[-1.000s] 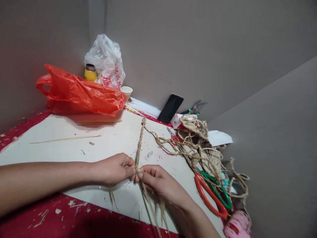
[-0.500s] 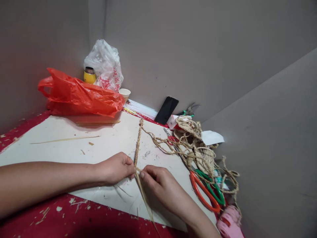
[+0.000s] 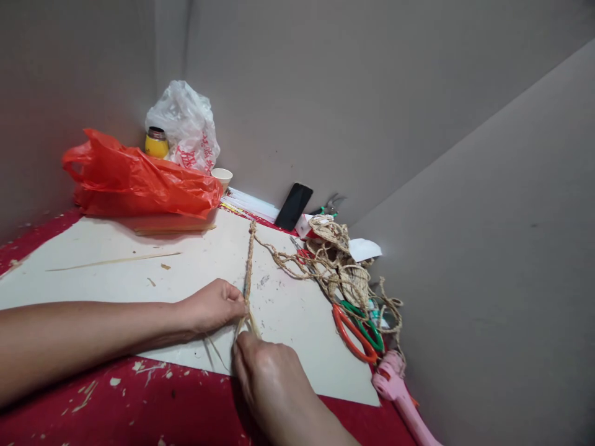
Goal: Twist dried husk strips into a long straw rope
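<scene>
A narrow braided straw cord [image 3: 250,263] runs up the white board from my hands. My left hand [image 3: 214,308] pinches its lower end between thumb and fingers. Loose pale straw strands [image 3: 251,323] come out below that pinch. My right hand [image 3: 264,365] is closed around the strands just under the left hand; its fingertips are mostly hidden behind its back. From the far end of the braid, thinner twisted cord [image 3: 283,259] leads right into a tangled pile of straw cord [image 3: 351,279].
Scissors with orange and green handles [image 3: 356,334] and small red scissors [image 3: 302,251] lie by the pile. A phone [image 3: 294,206] leans at the back wall. Behind the board [image 3: 116,285] are a red plastic bag [image 3: 144,179], a paper cup [image 3: 222,178] and a yellow jar [image 3: 157,144].
My right hand has moved down and left, drawing strands toward me, and its back now faces up. My left hand keeps its pinch on the braid. The whole view has shifted slightly.
</scene>
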Demonstrator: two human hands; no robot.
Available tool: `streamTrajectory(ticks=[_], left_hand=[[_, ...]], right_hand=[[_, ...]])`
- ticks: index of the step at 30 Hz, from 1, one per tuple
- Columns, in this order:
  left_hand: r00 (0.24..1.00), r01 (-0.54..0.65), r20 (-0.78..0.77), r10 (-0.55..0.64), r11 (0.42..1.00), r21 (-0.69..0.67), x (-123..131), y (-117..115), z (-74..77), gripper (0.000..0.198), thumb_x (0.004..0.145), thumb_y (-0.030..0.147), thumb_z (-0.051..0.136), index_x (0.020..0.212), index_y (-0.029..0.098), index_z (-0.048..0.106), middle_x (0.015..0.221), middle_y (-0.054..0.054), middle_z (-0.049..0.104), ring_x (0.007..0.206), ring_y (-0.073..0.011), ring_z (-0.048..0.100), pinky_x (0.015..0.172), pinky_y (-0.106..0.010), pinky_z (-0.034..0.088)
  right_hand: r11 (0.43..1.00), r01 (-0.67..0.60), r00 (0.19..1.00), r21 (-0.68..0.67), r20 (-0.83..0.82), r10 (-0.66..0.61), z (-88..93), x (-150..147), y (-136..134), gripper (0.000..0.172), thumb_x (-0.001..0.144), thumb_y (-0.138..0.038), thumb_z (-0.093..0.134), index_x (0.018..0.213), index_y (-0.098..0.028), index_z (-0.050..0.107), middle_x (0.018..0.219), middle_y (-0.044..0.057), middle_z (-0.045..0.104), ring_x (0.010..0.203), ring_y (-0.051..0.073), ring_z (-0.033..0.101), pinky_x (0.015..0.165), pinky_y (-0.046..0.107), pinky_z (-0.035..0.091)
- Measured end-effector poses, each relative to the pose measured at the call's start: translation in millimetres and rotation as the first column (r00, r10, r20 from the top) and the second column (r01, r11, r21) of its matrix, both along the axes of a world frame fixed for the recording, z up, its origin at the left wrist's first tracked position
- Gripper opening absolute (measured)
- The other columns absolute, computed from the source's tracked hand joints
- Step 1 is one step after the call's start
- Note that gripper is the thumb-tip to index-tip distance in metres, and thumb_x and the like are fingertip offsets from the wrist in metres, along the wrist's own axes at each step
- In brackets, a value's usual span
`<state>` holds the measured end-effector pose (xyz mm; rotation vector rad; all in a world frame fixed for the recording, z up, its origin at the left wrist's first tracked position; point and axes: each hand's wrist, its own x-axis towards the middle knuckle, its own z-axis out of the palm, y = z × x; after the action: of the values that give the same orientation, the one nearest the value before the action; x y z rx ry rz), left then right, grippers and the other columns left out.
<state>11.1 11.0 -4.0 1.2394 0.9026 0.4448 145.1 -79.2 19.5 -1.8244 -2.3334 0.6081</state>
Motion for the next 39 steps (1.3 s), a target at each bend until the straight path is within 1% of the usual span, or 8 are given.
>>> streamTrajectory(ticks=[3, 8, 11, 13, 20, 27, 31, 39], left_hand=[[1.0, -0.006, 0.013, 0.006, 1.0, -0.009, -1.2, -0.3, -0.4, 0.022, 0.066, 0.033, 0.056, 0.055, 0.015, 0.048, 0.043, 0.008, 0.035, 0.042, -0.0049, 0.024, 0.044, -0.022, 0.015], [0.996, 0.008, 0.09, -0.004, 0.999, -0.046, -1.9, -0.7, 2.2, 0.023, 0.065, 0.034, 0.06, 0.056, 0.015, 0.048, 0.039, 0.009, 0.032, 0.038, -0.0045, 0.02, 0.042, -0.023, 0.011], [0.977, 0.051, 0.209, -0.035, 0.996, -0.069, -0.1, -1.1, 0.8, 0.024, 0.065, 0.034, 0.059, 0.055, 0.013, 0.052, 0.042, 0.005, 0.043, 0.04, -0.0051, 0.028, 0.043, -0.022, 0.017], [0.964, 0.079, 0.259, -0.057, 0.994, -0.074, 1.0, -1.2, -1.5, 0.025, 0.065, 0.034, 0.058, 0.054, 0.012, 0.054, 0.046, 0.002, 0.048, 0.043, -0.0063, 0.033, 0.046, -0.022, 0.022], [0.999, -0.044, 0.011, 0.043, 0.996, 0.079, -1.5, -2.8, -5.9, 0.025, 0.065, 0.031, 0.055, 0.051, 0.018, 0.039, 0.042, 0.009, 0.026, 0.043, -0.0053, 0.019, 0.043, -0.024, 0.012], [0.998, -0.015, -0.062, 0.02, 0.997, 0.082, -0.5, -2.7, -5.1, 0.025, 0.068, 0.034, 0.054, 0.053, 0.017, 0.043, 0.043, 0.008, 0.031, 0.044, -0.006, 0.022, 0.043, -0.024, 0.014], [0.986, 0.083, -0.148, -0.077, 0.996, 0.038, -5.5, 8.6, 1.7, 0.022, 0.071, 0.034, 0.049, 0.06, 0.015, 0.054, 0.043, 0.008, 0.032, 0.041, -0.0061, 0.021, 0.043, -0.024, 0.015], [0.869, 0.379, -0.45, -0.206, 0.862, 0.337, -47.2, 37.4, 38.7, 0.025, 0.073, 0.027, 0.045, 0.073, 0.014, 0.066, 0.066, 0.0, 0.06, 0.06, -0.0107, 0.046, 0.058, -0.021, 0.035]], right_hand=[[0.992, -0.061, 0.993, -0.106, -0.107, 0.05, 13.6, 12.3, -6.8, 0.036, 0.09, -0.037, 0.042, 0.062, -0.02, 0.056, 0.052, 0.002, 0.054, 0.044, 0.012, 0.038, 0.048, 0.027, 0.023], [0.977, 0.212, 0.884, -0.006, -0.424, -0.195, 22.6, 32.2, 23.5, 0.036, 0.09, -0.045, 0.04, 0.074, -0.018, 0.058, 0.067, 0.003, 0.057, 0.061, 0.014, 0.049, 0.057, 0.024, 0.035], [0.971, 0.089, 0.789, -0.223, -0.579, -0.205, 8.5, 28.2, 48.0, 0.038, 0.088, -0.049, 0.041, 0.075, -0.016, 0.056, 0.064, 0.002, 0.057, 0.059, 0.013, 0.049, 0.056, 0.023, 0.037], [0.922, -0.001, 0.743, -0.387, -0.618, -0.258, -3.2, 24.3, 58.1, 0.043, 0.087, -0.054, 0.04, 0.071, -0.016, 0.053, 0.055, -0.001, 0.049, 0.047, 0.01, 0.04, 0.047, 0.022, 0.031], [0.884, -0.031, 0.641, -0.467, -0.687, -0.341, -25.7, 31.6, 68.5, 0.043, 0.078, -0.057, 0.056, 0.067, -0.017, 0.046, 0.05, -0.008, 0.03, 0.045, 0.006, 0.022, 0.042, 0.022, 0.014], [0.844, -0.093, 0.51, -0.529, -0.753, -0.416, -33.1, 31.2, 65.6, 0.037, 0.08, -0.051, 0.058, 0.07, -0.017, 0.046, 0.047, -0.009, 0.032, 0.04, 0.004, 0.018, 0.039, 0.021, 0.01], [0.827, -0.113, 0.426, -0.55, -0.779, -0.46, -35.3, 33.1, 65.0, 0.033, 0.081, -0.048, 0.058, 0.072, -0.017, 0.047, 0.045, -0.01, 0.032, 0.038, 0.004, 0.016, 0.037, 0.021, 0.009], [0.794, -0.138, 0.376, -0.592, -0.773, -0.511, -32.6, 33.5, 66.1, 0.033, 0.08, -0.045, 0.06, 0.07, -0.019, 0.043, 0.044, -0.01, 0.035, 0.035, 0.003, 0.015, 0.035, 0.02, 0.007]])
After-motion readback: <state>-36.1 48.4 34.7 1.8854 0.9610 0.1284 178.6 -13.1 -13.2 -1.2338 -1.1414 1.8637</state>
